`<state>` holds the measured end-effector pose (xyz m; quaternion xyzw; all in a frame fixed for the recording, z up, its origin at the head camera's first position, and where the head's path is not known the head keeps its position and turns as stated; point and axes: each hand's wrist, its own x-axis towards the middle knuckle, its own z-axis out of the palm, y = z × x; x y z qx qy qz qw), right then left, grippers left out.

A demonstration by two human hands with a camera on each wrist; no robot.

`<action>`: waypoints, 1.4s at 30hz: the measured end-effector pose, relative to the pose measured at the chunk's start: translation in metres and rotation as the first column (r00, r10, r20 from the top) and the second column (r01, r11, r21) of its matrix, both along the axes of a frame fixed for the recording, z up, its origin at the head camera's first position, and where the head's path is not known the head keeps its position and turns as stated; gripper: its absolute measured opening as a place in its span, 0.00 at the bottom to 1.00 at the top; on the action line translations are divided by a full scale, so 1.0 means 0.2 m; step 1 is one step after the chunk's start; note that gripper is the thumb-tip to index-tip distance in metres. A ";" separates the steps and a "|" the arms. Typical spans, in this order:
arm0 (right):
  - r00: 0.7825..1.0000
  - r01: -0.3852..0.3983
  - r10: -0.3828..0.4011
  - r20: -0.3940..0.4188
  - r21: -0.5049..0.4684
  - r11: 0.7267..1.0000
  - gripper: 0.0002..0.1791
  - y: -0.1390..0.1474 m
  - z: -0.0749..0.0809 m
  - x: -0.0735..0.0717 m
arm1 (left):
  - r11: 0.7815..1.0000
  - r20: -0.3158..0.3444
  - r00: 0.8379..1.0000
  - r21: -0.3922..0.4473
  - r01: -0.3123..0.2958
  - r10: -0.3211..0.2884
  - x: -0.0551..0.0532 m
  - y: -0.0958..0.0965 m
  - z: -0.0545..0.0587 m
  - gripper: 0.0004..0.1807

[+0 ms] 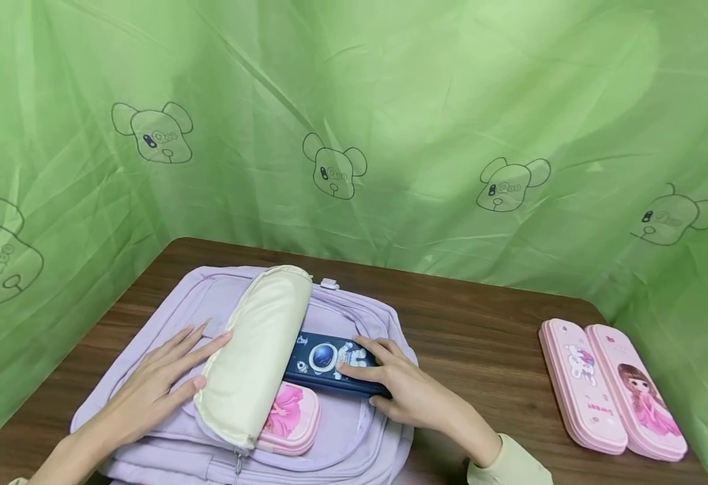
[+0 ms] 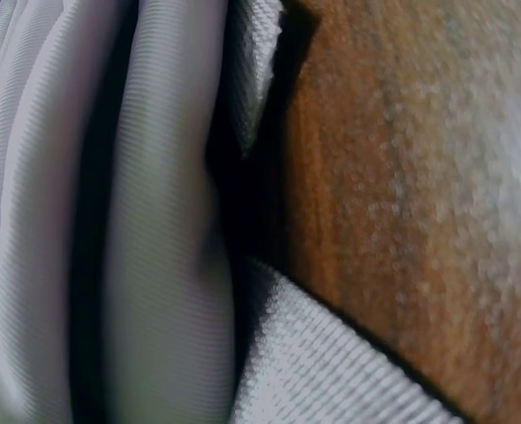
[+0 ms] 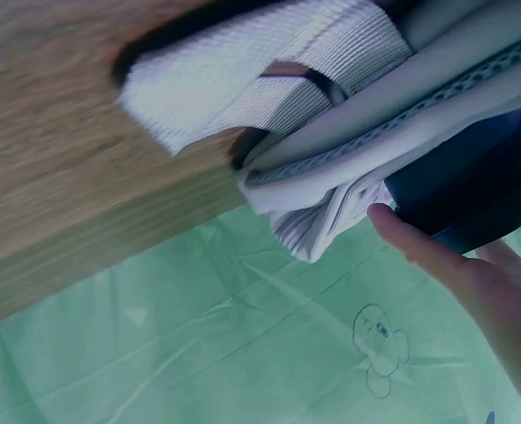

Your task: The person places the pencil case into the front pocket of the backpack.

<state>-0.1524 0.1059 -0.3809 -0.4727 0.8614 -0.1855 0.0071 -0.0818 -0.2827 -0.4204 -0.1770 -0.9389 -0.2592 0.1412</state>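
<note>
A lilac backpack (image 1: pixel 208 296) lies on the table with its front flap (image 1: pixel 263 337) folded back, cream lining showing. My left hand (image 1: pixel 159 377) rests over the bag's left side, its fairly straight fingers and thumb touching the flap's edge. My right hand (image 1: pixel 408 387) grips a navy pencil case (image 1: pixel 314 360) with an astronaut picture, its left end under the flap. In the right wrist view, the thumb lies along the dark end of that navy case (image 3: pixel 472 190). A pink pencil case (image 1: pixel 296 417) sits in the bag's opening, partly hidden by the flap.
Two pink pencil cases, one with a rabbit (image 1: pixel 584 384) and one with a doll (image 1: pixel 638 397), lie side by side at the table's right. Green cloth (image 1: pixel 420 101) surrounds the dark wooden table (image 1: pixel 481 330). Webbing straps (image 2: pixel 322 353) trail beside the bag.
</note>
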 end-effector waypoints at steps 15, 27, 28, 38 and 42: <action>1.000 -0.010 0.010 0.016 0.023 1.000 0.36 -0.09 -0.05 -0.01 | 1.000 -0.045 0.999 -0.016 0.018 -0.019 0.00 0.02 0.00 0.31; 1.000 0.007 -0.008 -0.024 -0.017 1.000 0.30 -0.02 0.01 -0.02 | 1.000 -0.018 1.000 -0.011 0.016 -0.016 -0.01 0.00 -0.01 0.31; 0.999 0.027 -0.028 -0.024 -0.038 0.999 0.29 -0.01 0.01 -0.02 | 1.000 -0.017 1.000 -0.010 0.015 -0.015 -0.01 0.00 -0.01 0.31; 0.990 0.133 -0.137 -0.025 -0.103 0.986 0.27 0.09 -0.03 -0.01 | 1.000 -0.012 1.000 0.003 0.024 -0.024 -0.01 0.00 0.00 0.31; 0.988 0.145 -0.149 -0.029 -0.110 0.983 0.29 0.05 -0.05 -0.01 | 1.000 -0.008 1.000 0.002 0.017 -0.017 0.00 0.00 0.00 0.31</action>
